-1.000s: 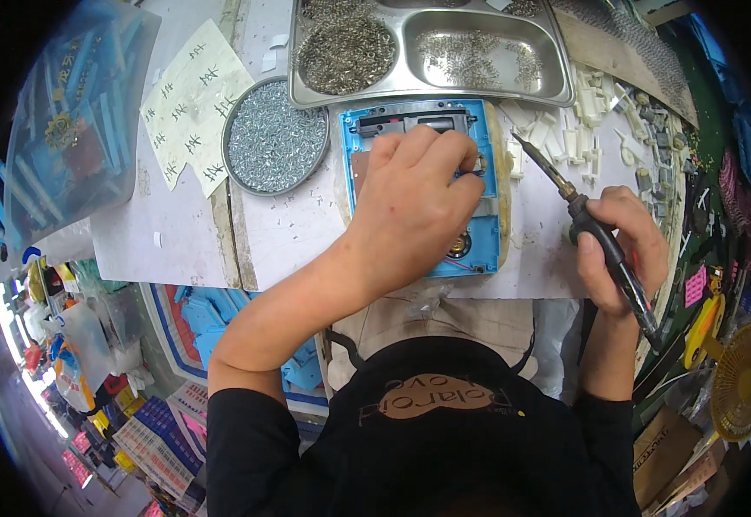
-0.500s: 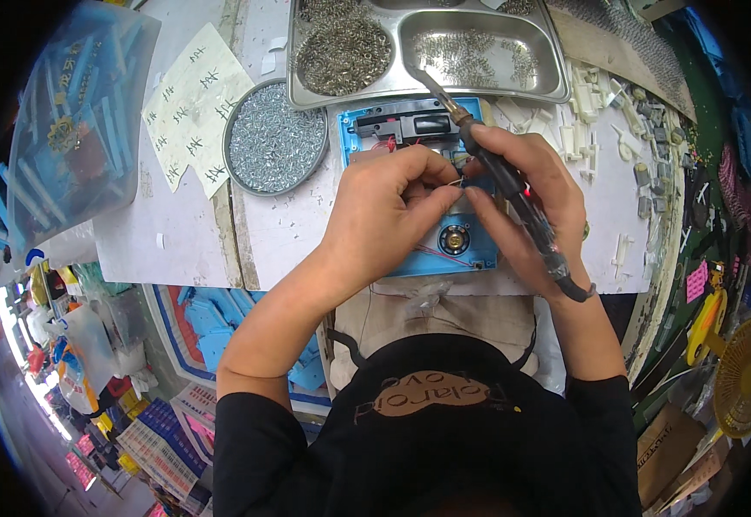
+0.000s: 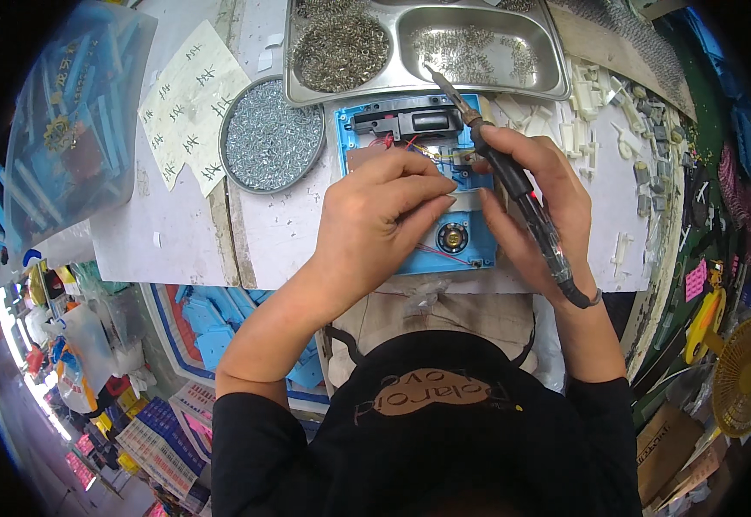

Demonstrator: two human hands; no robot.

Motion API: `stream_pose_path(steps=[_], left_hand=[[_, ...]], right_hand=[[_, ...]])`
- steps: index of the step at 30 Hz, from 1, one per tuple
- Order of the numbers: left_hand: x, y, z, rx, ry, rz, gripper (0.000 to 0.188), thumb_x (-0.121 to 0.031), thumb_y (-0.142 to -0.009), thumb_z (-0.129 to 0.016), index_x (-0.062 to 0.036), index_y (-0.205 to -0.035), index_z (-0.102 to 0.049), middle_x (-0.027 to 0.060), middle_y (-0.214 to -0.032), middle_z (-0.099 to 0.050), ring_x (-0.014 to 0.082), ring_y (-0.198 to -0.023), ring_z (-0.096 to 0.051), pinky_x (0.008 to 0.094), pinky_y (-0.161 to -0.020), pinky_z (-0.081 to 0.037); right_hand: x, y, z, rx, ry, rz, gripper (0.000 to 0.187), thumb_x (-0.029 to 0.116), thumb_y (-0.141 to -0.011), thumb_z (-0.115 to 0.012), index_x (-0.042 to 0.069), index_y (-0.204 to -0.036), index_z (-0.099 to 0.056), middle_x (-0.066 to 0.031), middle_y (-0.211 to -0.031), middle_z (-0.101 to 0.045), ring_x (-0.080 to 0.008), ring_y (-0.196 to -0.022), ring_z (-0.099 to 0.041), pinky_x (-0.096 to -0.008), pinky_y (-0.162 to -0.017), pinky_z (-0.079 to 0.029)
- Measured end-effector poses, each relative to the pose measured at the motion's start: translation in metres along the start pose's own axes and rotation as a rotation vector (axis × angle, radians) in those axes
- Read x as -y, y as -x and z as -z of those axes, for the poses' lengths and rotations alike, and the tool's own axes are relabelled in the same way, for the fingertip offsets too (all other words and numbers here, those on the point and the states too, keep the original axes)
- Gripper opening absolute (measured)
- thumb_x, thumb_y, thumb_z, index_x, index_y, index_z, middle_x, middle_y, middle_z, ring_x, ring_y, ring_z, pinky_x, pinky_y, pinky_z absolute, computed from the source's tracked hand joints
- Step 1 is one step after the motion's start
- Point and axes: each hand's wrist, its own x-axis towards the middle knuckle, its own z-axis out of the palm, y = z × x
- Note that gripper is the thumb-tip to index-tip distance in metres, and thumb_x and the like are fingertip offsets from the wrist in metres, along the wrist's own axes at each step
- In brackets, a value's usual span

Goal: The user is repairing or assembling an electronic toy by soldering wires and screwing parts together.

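Blue plastic casing (image 3: 479,233) is laid open on the worktop (image 3: 298,250), partly covered by the left hand (image 3: 380,207); thumb and fingertips are held close, but whether anything is pinched cannot be told. The soldering iron (image 3: 506,172), gripped in the right hand (image 3: 567,198), is best kept clear of red wires (image 3: 384,140).

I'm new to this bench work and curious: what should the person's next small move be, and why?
Perhaps the left hand should settle the loose red wires before the black tool comes down: the wires lie exposed in the open blue case, that hand is right beside them, and the right hand holds the tool with its tip over the metal tray.
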Motion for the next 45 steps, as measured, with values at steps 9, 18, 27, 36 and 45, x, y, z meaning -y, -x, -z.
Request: stream_pose_path(steps=[9,18,27,36,45], left_hand=[[-0.007,-0.004,-0.013,0.076,-0.175,-0.093,0.016,-0.004,-0.082,-0.079,-0.0061,-0.097,-0.076,0.0079,-0.097,-0.07,0.0246,-0.082,-0.071,0.0355,-0.069,-0.056],[-0.01,-0.01,-0.004,0.087,0.199,0.272,0.013,0.0,-0.085,-0.075,-0.0025,-0.098,-0.074,0.0126,-0.09,-0.073,0.0269,-0.08,-0.071,0.0313,-0.069,-0.055],[0.002,-0.008,0.005,0.235,-0.013,-0.091,0.016,0.001,-0.078,-0.077,-0.0034,-0.093,-0.073,0.0083,-0.094,-0.067,0.0258,-0.085,-0.066,0.0345,-0.077,-0.051],[0.004,-0.007,0.013,0.31,-0.072,-0.177,0.021,0.003,-0.075,-0.079,-0.0041,-0.093,-0.07,0.0084,-0.103,-0.062,0.0254,-0.086,-0.065,0.0339,-0.076,-0.052],[0.006,-0.007,0.012,0.331,-0.084,-0.191,0.023,0.002,-0.074,-0.078,-0.0059,-0.094,-0.069,0.0085,-0.105,-0.064,0.0287,-0.092,-0.068,0.0358,-0.076,-0.055]], right_hand=[[0.0,0.005,0.0,-0.041,0.004,-0.031,0.049,-0.011,-0.079,-0.071,0.003,-0.127,-0.067,-0.0145,-0.101,-0.068,-0.0282,-0.085,-0.067,-0.0326,-0.077,-0.054],[-0.01,0.024,0.037,-0.248,-0.069,-0.095,0.05,-0.007,-0.085,-0.072,-0.003,-0.134,-0.06,-0.0128,-0.115,-0.068,-0.0148,-0.093,-0.067,-0.0274,-0.087,-0.053],[-0.002,0.042,0.09,-0.004,-0.22,-0.074,0.031,0.006,-0.083,-0.073,-0.005,-0.111,-0.068,-0.0104,-0.088,-0.067,-0.0163,-0.074,-0.056,-0.0307,-0.071,-0.045],[0.007,0.026,0.065,0.272,-0.124,0.023,0.026,0.006,-0.069,-0.073,0.004,-0.094,-0.071,-0.0046,-0.068,-0.061,-0.021,-0.058,-0.053,-0.0325,-0.057,-0.042],[0.008,0.018,0.062,0.309,-0.086,0.031,0.027,0.005,-0.067,-0.074,0.005,-0.094,-0.071,-0.0047,-0.069,-0.064,-0.023,-0.06,-0.057,-0.0337,-0.061,-0.046]])
